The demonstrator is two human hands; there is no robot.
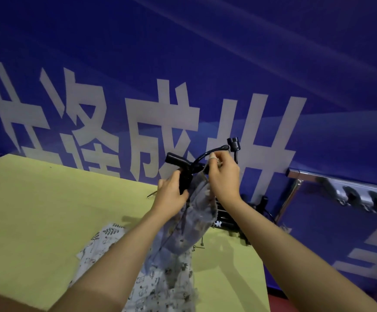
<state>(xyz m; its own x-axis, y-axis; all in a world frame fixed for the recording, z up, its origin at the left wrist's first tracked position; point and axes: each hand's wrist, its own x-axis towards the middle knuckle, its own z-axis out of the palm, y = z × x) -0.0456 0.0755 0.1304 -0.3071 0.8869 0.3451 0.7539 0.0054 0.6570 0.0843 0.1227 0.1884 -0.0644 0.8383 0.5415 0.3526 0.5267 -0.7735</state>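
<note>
Grey-blue printed fabric hung limp and light above the yellow table, bunched against a rigid black gooseneck tool. The left hand gripped the tool's handle, likely the firmest hold. The right hand pinched at the cloth's top edge, where the cloth would likely slide.

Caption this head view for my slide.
Left hand grips black tool; right hand pinches patterned fabric over yellow table.

Cloth on table, before banner.
</note>
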